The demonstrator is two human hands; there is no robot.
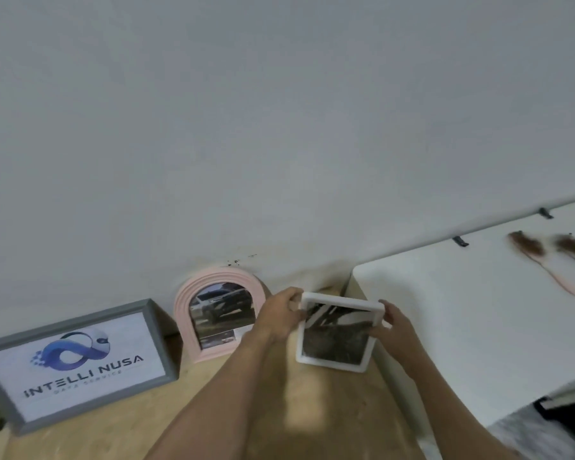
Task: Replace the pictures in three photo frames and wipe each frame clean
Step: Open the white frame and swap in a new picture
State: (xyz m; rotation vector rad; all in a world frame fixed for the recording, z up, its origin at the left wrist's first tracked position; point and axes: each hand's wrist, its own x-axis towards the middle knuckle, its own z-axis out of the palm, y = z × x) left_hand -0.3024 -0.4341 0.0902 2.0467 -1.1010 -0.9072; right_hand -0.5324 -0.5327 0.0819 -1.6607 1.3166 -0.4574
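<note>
Right, both hands are on the white frame [337, 333] in the middle of the view, held up above the wooden table [113, 436] with its picture side facing the camera. The left hand [279, 318] pinches the frame's upper left edge, fingers and thumb curled round the rim; the right hand [392, 322] grips the upper right edge, fingers wrapped over the border. The frame is tilted a little, its top leaning away toward the pale wall [279, 127], and the picture inside is a dark, blurry black-and-white print (too smeared to read what it shows).

Over to the left, the pink arched frame [218, 312] stands upright against the wall, holding a photo of a dark car. It sits just beside the left hand, and the wrist covers its lower right corner. Further left again, the grey frame [77, 363] stands on the table leaning back, showing a blue looping logo and the words INTELLI NUSA.

On the right, a white cabinet top [478, 327] runs along the wall, close by the right hand, with two brownish tufts on thin stems [545, 257] lying on it well apart from the frames. Bottom right corner, a bit of black metal framing [568, 406] peeks in
</note>
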